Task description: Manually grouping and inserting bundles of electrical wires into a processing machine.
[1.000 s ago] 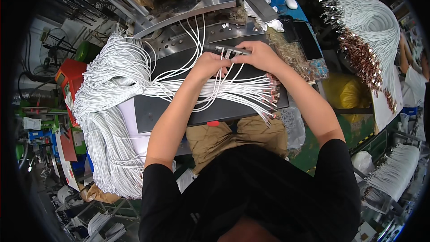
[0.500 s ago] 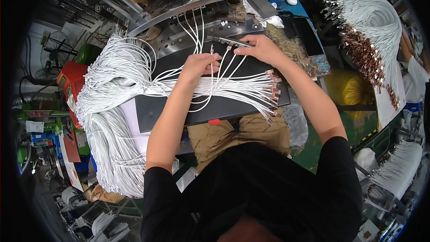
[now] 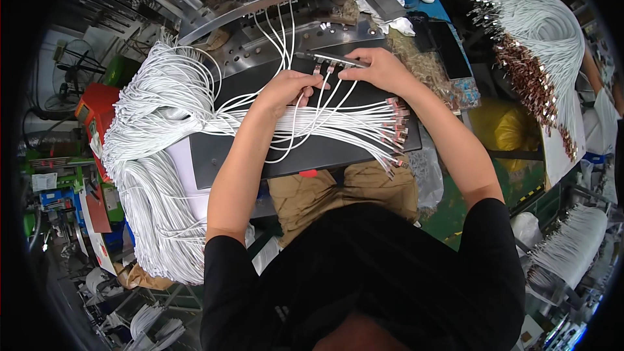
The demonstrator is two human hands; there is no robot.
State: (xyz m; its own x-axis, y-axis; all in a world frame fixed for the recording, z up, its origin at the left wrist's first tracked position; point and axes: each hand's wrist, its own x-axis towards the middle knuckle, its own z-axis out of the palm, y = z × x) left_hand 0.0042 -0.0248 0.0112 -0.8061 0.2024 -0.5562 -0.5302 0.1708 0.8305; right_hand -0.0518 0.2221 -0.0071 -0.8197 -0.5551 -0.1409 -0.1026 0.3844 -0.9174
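My right hand (image 3: 383, 71) grips the right end of a narrow metal bar (image 3: 333, 60), holding it level. Connector ends of several white cables sit along the bar, their leads hanging toward me. Closed in a pinch, my left hand (image 3: 286, 91) has one white cable (image 3: 295, 120) just below its metal connector (image 3: 317, 69), which is at the bar's left part. Whether that connector is fully seated I cannot tell. Beneath both hands, a fanned bunch of white cables (image 3: 331, 123) lies across a black board (image 3: 224, 162), its connector ends (image 3: 398, 130) to the right.
A large heap of white cables (image 3: 153, 110) rises at the left. Behind the board stands a perforated metal machine base (image 3: 247, 55), with more cables running into it. At the right are a dark phone-like slab (image 3: 448, 49), a yellow bag (image 3: 504, 127) and another cable bundle (image 3: 546, 32).
My left hand has brought the cable's connector up and right, from just short of the bar to the bar itself. My right hand keeps its grip on the bar.
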